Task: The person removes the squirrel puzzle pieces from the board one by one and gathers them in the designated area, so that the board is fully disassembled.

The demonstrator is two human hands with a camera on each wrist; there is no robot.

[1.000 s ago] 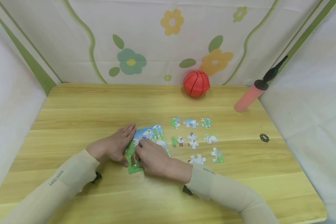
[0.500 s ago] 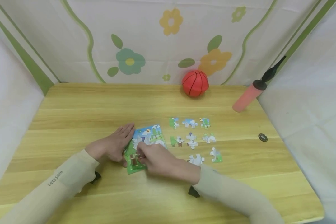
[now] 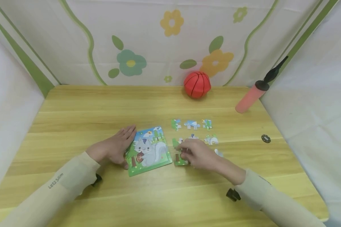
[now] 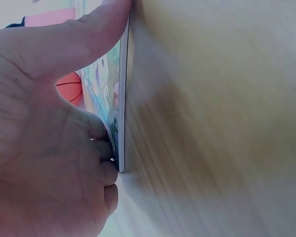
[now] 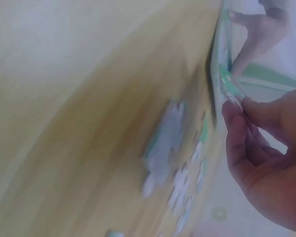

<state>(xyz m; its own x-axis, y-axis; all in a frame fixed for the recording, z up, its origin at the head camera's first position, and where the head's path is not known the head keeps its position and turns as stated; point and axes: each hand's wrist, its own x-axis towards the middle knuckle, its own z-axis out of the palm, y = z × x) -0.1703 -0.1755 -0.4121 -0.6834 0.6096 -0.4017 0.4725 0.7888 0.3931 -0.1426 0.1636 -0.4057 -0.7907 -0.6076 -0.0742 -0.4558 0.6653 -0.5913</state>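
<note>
A puzzle board (image 3: 159, 154) with a grey squirrel holding an acorn lies on the table. My left hand (image 3: 116, 146) rests along its left edge, fingers straight and thumb at the near-left side; the left wrist view shows thumb and fingertips against the board's edge (image 4: 122, 98). Just right of the board, my right hand (image 3: 200, 154) pinches a green and brown puzzle piece (image 3: 180, 160) between thumb and fingers, low over the table. That piece (image 5: 229, 84) appears tilted in the right wrist view. The right hand partly hides the loose pieces behind it.
Loose puzzle pieces (image 3: 191, 124) lie in rows right of the board, another piece (image 3: 211, 139) among them. Toward the back sits a red ball (image 3: 197, 84). A pink hand pump (image 3: 250, 100) stands at the right, with a black round chip (image 3: 266, 138) nearer the right edge.
My right hand has moved right, off the board, bringing the green and brown piece beside it. The squirrel picture is now uncovered. My left hand has stayed at the board's edge.
</note>
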